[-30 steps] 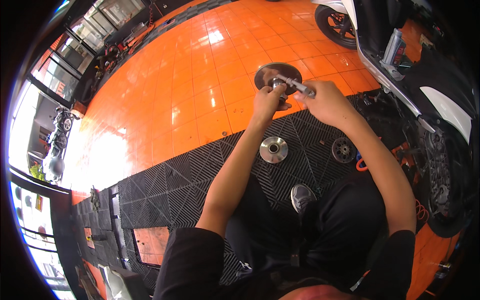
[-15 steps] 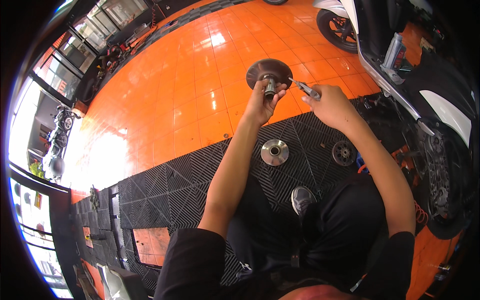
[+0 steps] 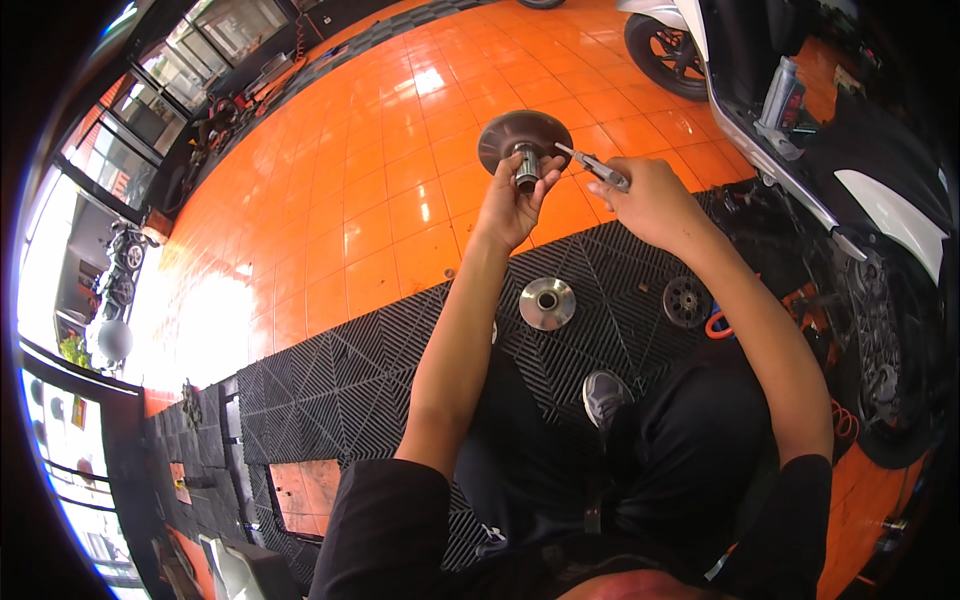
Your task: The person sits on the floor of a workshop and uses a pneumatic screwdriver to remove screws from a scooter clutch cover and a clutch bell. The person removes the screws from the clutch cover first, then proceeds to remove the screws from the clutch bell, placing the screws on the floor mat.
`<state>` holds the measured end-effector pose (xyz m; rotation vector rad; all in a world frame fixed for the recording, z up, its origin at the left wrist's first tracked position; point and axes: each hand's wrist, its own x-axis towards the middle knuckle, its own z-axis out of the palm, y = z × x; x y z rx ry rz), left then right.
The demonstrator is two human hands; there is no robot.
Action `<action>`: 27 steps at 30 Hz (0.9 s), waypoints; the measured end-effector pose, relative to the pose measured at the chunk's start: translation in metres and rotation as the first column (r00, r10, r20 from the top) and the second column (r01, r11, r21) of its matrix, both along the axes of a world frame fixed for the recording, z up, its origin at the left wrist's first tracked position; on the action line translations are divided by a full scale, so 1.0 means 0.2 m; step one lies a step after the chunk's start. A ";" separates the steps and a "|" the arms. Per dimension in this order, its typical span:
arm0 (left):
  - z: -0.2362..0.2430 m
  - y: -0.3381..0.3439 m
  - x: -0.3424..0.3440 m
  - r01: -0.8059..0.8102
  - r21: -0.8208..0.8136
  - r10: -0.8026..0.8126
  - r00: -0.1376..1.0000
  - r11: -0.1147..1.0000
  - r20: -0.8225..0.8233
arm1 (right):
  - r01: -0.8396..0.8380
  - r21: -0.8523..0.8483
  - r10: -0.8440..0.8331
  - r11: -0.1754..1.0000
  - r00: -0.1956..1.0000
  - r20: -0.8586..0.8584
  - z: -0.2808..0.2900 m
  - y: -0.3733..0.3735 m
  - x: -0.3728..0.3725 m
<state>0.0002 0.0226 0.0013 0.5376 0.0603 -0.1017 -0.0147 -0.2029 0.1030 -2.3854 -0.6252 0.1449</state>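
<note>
My left hand (image 3: 512, 205) is raised over the mat's far edge, its fingers wrapped round the ribbed metal hub of a dark pulley half (image 3: 500, 135). The disc faces away, with the hub toward me. Just to the right, my right hand (image 3: 650, 200) is closed on a grey tool with a thin pale tip (image 3: 598, 170). That tip points left at the disc's right rim; whether they touch I cannot tell. Below the hands, a shiny metal pulley disc (image 3: 563, 310) lies on the black mat (image 3: 390, 350). Right of it is a dark round part with holes (image 3: 687, 302).
A white and black scooter (image 3: 890, 210) stands along the right, with a grey bottle (image 3: 778, 95) on it. My shoe (image 3: 605, 395) rests on the mat. A red coiled hose (image 3: 845, 420) lies beside my right elbow. Orange tiles (image 3: 330, 180) stretch beyond the mat.
Both hands have shifted slightly left in the picture, together with the pulley half and the grey tool. The grip of each hand looks the same.
</note>
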 end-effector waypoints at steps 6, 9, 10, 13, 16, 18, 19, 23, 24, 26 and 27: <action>0.05 -0.08 -0.04 0.015 0.141 -0.011 1.000 0.990 -0.027 | 0.014 -0.007 -0.014 1.000 0.999 0.044 0.02 0.01 -0.02; 0.02 -0.05 -0.03 0.036 0.086 -0.037 0.999 0.996 0.015 | 0.017 -0.065 -0.014 0.998 0.999 0.053 0.02 -0.01 -0.02; 0.02 -0.05 -0.02 0.052 0.028 -0.054 0.997 0.998 0.047 | 0.049 -0.075 -0.041 0.996 0.994 0.099 0.01 -0.03 -0.01; 0.02 -0.03 -0.01 0.103 -0.185 -0.080 0.989 0.977 0.125 | -0.004 -0.074 0.005 0.997 1.000 0.020 -0.03 -0.06 0.02; -0.01 0.03 -0.01 0.185 -0.364 -0.116 0.972 0.913 0.204 | -0.023 -0.074 0.024 0.997 1.000 0.016 0.00 -0.05 0.00; -0.03 0.05 0.01 0.150 -0.406 -0.076 0.978 0.901 0.192 | -0.053 -0.042 0.053 0.998 0.999 0.013 -0.01 -0.04 0.00; -0.03 0.05 0.01 0.133 -0.428 -0.058 0.981 0.894 0.184 | -0.092 -0.005 0.092 0.996 0.996 -0.019 -0.03 -0.05 0.01; -0.04 0.08 0.03 0.217 -0.475 -0.105 0.962 0.853 0.252 | -0.066 0.056 0.065 0.996 0.998 0.020 0.01 -0.03 -0.02; -0.04 0.08 0.03 0.232 -0.480 -0.116 0.959 0.846 0.260 | -0.086 0.054 0.086 0.995 0.996 -0.008 0.02 -0.03 -0.01; -0.05 0.08 0.02 0.262 -0.489 -0.137 0.952 0.832 0.275 | -0.125 0.050 0.128 0.991 0.990 -0.064 0.02 -0.03 0.01; -0.04 0.07 0.03 0.270 -0.488 -0.147 0.950 0.830 0.274 | -0.105 0.038 0.107 0.994 0.993 -0.041 0.02 -0.03 0.00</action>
